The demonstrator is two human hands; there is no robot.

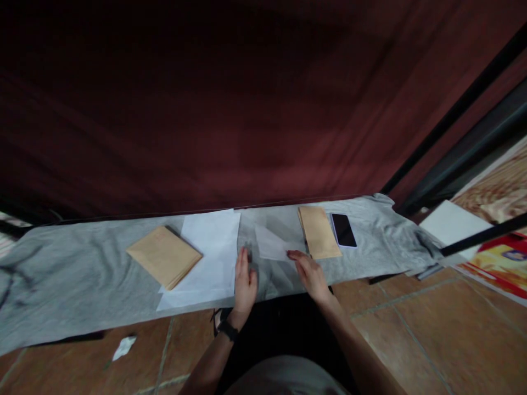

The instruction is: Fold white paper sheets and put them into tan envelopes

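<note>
My left hand [246, 282], with a dark band on its wrist, rests at the right edge of a stack of white paper sheets [214, 247]. Its fingers are stretched out and hold nothing. Between my hands lies a folded sheet of white paper [270, 244], blurred at its edges. My right hand [309, 275] pinches the lower right corner of this sheet. A stack of brown envelopes [164, 257] overlaps the white sheets on the left. More brown envelopes [320, 232] lie just beyond my right hand.
A phone [343, 230] with a dark screen lies right of the envelopes. Grey cloth [90, 274] covers the narrow bench, backed by a dark red surface [247, 109]. Black bars [453, 115] and a white board [453, 225] stand at the right. White scrap [124, 347] lies on the tiled floor.
</note>
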